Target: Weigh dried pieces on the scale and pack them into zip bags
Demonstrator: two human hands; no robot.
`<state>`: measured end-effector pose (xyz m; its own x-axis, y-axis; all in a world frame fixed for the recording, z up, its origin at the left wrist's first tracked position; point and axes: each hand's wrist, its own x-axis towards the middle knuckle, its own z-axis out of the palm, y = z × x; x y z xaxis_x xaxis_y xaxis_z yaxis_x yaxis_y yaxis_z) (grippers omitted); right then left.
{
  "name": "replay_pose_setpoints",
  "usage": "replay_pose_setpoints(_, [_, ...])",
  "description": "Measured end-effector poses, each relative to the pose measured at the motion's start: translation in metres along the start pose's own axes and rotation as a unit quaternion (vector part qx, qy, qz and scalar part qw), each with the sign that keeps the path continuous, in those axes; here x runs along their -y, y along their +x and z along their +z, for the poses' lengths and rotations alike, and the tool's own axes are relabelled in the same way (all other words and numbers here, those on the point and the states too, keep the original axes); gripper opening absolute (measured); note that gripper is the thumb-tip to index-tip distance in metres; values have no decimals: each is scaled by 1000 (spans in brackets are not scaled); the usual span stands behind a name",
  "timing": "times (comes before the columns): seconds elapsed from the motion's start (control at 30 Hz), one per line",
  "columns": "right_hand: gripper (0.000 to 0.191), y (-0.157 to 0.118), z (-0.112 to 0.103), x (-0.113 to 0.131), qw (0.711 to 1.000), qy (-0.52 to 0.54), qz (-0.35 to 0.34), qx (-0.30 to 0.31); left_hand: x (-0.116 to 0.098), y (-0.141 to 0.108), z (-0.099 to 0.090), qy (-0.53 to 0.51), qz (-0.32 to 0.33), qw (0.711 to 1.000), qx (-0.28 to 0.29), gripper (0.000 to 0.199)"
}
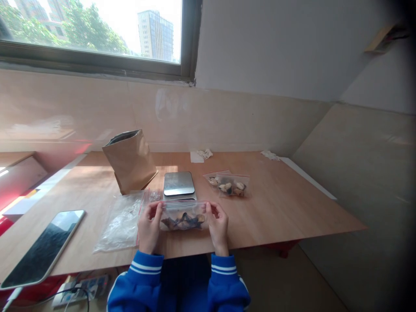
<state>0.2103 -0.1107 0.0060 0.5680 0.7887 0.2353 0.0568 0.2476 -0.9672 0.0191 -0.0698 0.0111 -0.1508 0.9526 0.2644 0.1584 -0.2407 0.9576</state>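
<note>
A clear zip-lock bag point(184, 212) with dark and brown dried pieces in it is stretched between my hands near the table's front edge. My left hand point(150, 226) pinches its upper left corner, and my right hand point(218, 225) pinches the upper right one. Just behind the bag is a small scale point(178, 183) with a shiny metal top, partly hidden by it. Two filled zip-lock bags point(234, 185) with pale and dark pieces lie overlapping to the right of the scale. Beside my left hand are flat clear plastic bags point(121, 221) with red-lined edges.
An open brown paper bag point(131, 160) stands at the back left of the wooden table point(286, 208). A phone point(43, 247) with a cable lies at the front left. Crumpled white tissue point(204, 153) sits by the wall, and a power strip point(81, 289) is below the table.
</note>
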Motion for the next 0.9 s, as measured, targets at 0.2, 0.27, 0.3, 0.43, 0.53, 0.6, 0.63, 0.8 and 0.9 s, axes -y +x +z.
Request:
replay_pose_setpoints(0.2, [34, 2, -4, -13, 998, 34, 44, -30, -2, 0, 11, -17, -13, 999, 26, 30])
replay_pose_setpoints(0.27, [35, 4, -5, -15, 997, 45, 56, -18, -3, 2, 12, -18, -18, 999, 24, 29])
replay_pose_setpoints(0.3, [36, 5, -5, -16, 997, 49, 60, -10, -3, 3, 12, -21, -19, 999, 21, 29])
replay_pose_setpoints(0.43, [37, 9, -4, -15, 996, 53, 70, 20, -2, 7, 12, -30, -15, 999, 7, 27])
replay_pose_setpoints(0.53, [36, 11, -2, -15, 996, 42, 74, 35, -2, 7, 11, -26, -9, 1000, 3, 26])
replay_pose_setpoints(0.6, [35, 11, -2, -17, 996, 37, 71, 35, -2, 5, 11, -20, -3, 1000, 1, 26])
replay_pose_setpoints(0.63, [34, 11, -2, -19, 996, 38, 69, 32, -2, 4, 11, -16, -1, 1000, 1, 26])
replay_pose_setpoints(0.8, [34, 6, -2, -26, 996, 56, 75, -9, -1, -1, 11, -13, 8, 1000, -4, 28])
replay_pose_setpoints(0.9, [34, 2, 0, -25, 995, 68, 75, -26, 0, -2, 10, -17, 13, 1000, -3, 28])
